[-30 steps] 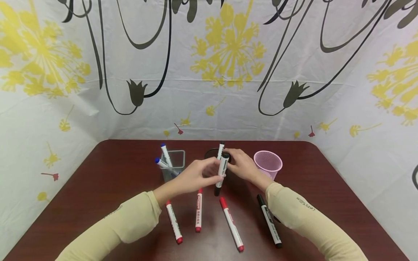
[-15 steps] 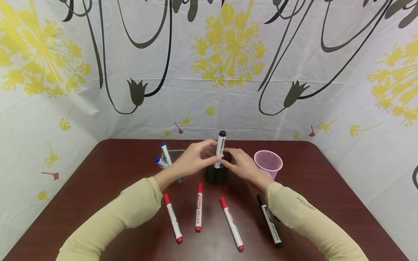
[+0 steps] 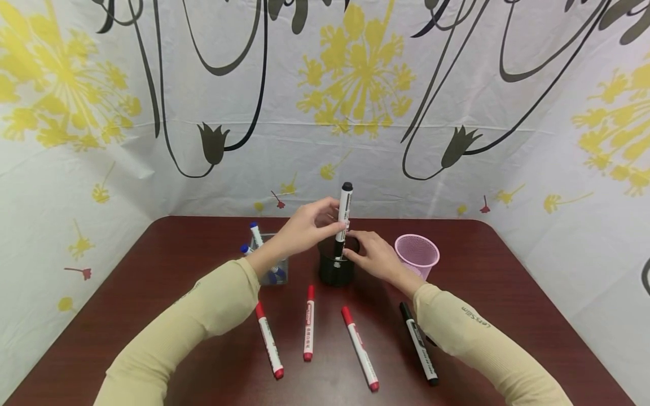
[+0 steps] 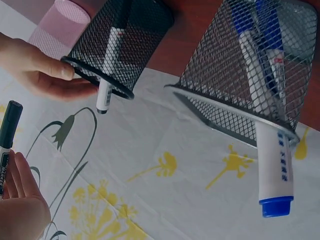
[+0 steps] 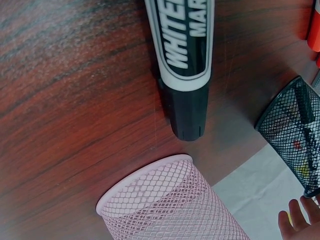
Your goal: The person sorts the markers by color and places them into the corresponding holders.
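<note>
In the head view my left hand [image 3: 310, 228] pinches a black-capped whiteboard marker [image 3: 345, 208] upright. Its lower black end overlaps the mouth of a black mesh pen holder [image 3: 336, 275]. My right hand [image 3: 374, 254] grips that holder at its right rim. The left wrist view shows my right thumb on the rim, and another marker [image 4: 104, 95] standing inside the holder. My left hand [image 4: 22, 212] is at the lower left there, the held marker's dark cap [image 4: 11, 117] above its fingers. Fingertips of my right hand [image 5: 299, 219] show in the right wrist view.
A grey mesh holder [image 3: 282, 276] with blue-capped markers [image 4: 275, 165] stands left; a pink mesh cup [image 3: 417, 254] stands right. Nearer lie red markers [image 3: 309, 327], [image 3: 269, 344], [image 3: 361, 352] and a black marker [image 3: 420, 347]. A printed cloth [image 3: 284, 101] hangs behind the table [image 3: 213, 361].
My left hand has lifted the marker from in front of the black pen holder, up and back over its mouth. My right hand has stayed at the holder's rim.
</note>
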{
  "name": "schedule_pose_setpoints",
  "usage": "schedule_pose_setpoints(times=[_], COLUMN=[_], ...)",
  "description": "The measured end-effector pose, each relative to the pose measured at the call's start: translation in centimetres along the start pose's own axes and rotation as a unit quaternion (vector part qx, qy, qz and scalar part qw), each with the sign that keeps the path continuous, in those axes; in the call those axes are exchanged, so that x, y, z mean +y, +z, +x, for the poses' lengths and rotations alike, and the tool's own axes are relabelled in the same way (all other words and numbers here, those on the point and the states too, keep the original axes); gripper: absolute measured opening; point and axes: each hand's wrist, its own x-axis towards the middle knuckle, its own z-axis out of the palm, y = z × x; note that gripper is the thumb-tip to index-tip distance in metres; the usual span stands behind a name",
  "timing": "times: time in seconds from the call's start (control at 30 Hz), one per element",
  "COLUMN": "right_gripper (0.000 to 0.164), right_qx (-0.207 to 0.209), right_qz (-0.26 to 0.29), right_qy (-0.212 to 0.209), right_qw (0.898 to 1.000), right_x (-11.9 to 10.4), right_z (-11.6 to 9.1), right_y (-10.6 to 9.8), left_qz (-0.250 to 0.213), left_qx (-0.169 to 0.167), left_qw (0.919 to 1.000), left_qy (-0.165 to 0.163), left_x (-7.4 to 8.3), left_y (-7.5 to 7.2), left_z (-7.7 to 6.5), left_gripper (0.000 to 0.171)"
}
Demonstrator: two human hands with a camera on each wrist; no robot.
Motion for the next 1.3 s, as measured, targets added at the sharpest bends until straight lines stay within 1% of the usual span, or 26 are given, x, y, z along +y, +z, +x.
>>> schedule_pose_setpoints(times=[0.2,0.3,0.4,0.57,0.8,0.9,1.0,1.13,1.3], right_gripper=[0.043,0.042,0.042,0.042,0.042,0.042,0.042,0.043,0.044], right_qx=[-0.003,-0.004,-0.004,-0.002,-0.002,0.0,0.0,-0.004,-0.001], right_qz=[0.002,0.004,0.007,0.007,0.006,0.007,0.007,0.004,0.003], right_qy=[0.003,0.004,0.004,0.003,0.009,0.008,0.01,0.014,0.009], right_qw=[1.0,1.0,1.0,1.0,1.0,1.0,1.0,1.0,1.0], right_x=[0.0,0.0,0.0,-0.1,-0.1,-0.1,-0.1,-0.1,-0.1], right_z=[0.0,0.0,0.0,0.0,-0.1,-0.2,-0.2,-0.2,-0.2], right_y=[0.0,0.0,0.0,0.0,0.0,0.0,0.0,0.0,0.1], left_qz=[-0.007,-0.003,0.002,0.004,0.01,0.009,0.007,0.017,0.024], left_qx=[0.009,0.017,0.022,0.027,0.044,0.05,0.054,0.057,0.053], left_qw=[0.9998,0.9994,0.9992,0.9991,0.9973,0.997,0.9967,0.9962,0.9956], left_qy=[-0.018,-0.031,-0.032,-0.033,-0.057,-0.059,-0.061,-0.064,-0.074], left_x=[-0.1,-0.3,-0.5,-1.1,-1.8,-2.3,-2.8,-3.4,-4.0], left_y=[-0.5,-0.7,-0.8,-0.8,-0.7,-0.5,-0.3,-0.1,0.2], left_z=[1.1,1.5,1.8,2.5,3.1,3.5,3.7,3.7,3.7], left_gripper=[0.029,0.028,0.027,0.029,0.031,0.029,0.028,0.028,0.027])
